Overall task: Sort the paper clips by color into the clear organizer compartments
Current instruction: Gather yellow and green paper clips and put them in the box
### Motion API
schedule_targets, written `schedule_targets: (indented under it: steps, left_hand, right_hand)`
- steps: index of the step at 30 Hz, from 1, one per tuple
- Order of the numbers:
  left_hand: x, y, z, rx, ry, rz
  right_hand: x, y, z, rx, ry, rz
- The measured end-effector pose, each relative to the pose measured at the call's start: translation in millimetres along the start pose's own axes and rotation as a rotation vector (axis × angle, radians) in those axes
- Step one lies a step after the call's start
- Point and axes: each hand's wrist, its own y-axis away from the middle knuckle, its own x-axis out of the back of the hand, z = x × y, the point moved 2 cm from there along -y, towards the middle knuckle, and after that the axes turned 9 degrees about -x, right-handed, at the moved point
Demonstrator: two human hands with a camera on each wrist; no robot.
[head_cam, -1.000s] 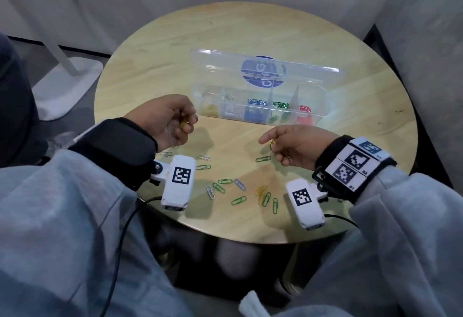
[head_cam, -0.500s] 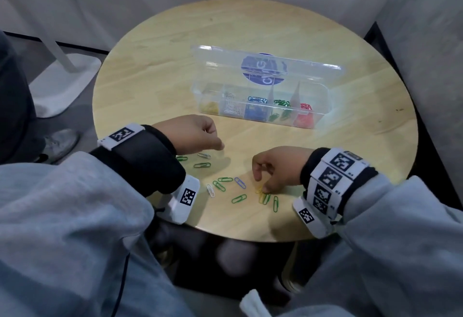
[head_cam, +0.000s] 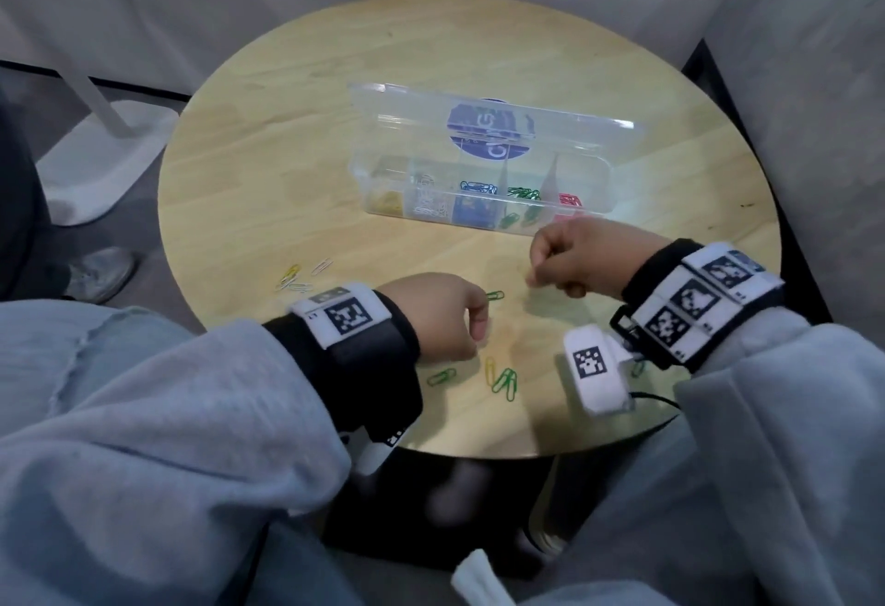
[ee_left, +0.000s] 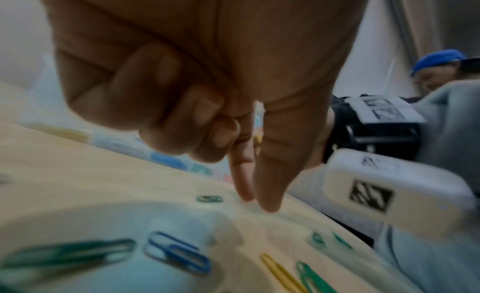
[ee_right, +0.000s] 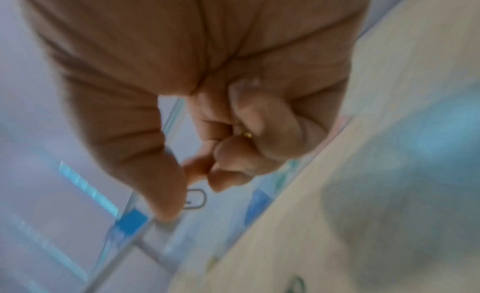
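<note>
Both grey-sleeved forearms reach forward; left hand point(head_cam: 438, 313) points curled fingers point(ee_left: 242, 174) downward, right hand point(head_cam: 582, 258) raised, fingertips pinched together.

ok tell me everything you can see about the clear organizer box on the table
The clear organizer is a long, see-through plastic box lying flat on the round wooden table, beyond both hands. Its hinged lid stands open at the back and carries a round blue label. Thin dividers split the tray into a row of compartments holding, left to right in the head view, yellow, silver, blue, green and red paper clips. Neither hand touches it.
</note>
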Motion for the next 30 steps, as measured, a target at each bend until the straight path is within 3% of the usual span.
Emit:
schedule_targets:
  steps: [3, 6, 14, 19, 23, 27, 30]
  left_hand:
    - [-9.2, -5.8, 15.9, -0.069, -0.098, -0.035]
    - [-16.2, -9.6, 22.9, -0.113, -0.151, -0.073]
    - [-24.7, -16.8, 15.1, -0.043, -0.206, -0.134]
    - [-18.9, -12.2, 1.4, -0.02, -0.037, -0.147]
    - [21.9, -0.7, -24.1, 0.01, 0.35, 0.024]
    - [72.1, 23.7, -66.6, 0.083, 0.93, 0.381]
    - [108.1, 44.0, -101.4, 0.091, 1.179, 0.644]
  right_hand:
    - [17.4, 4.3, 11.2, 0.013, -0.467, 0.02]
    - [25.1, 7.0, 19.0, 0.018, -0.686, 0.032]
    - [20.1, 2.8, 20.9, -0.017, -0.752, 0.023]
    - [8.6, -4.1, 14.7, -0.041, -0.767, -0.011]
    - [-2.3, -7.0, 7.9, -0.054, -0.787, -0.044]
    - [-11.4, -13.1, 2.3, -0.098, -0.897, -0.04]
    - [-18.7, -17.7, -8.8, -0.127, -0.943, -0.049]
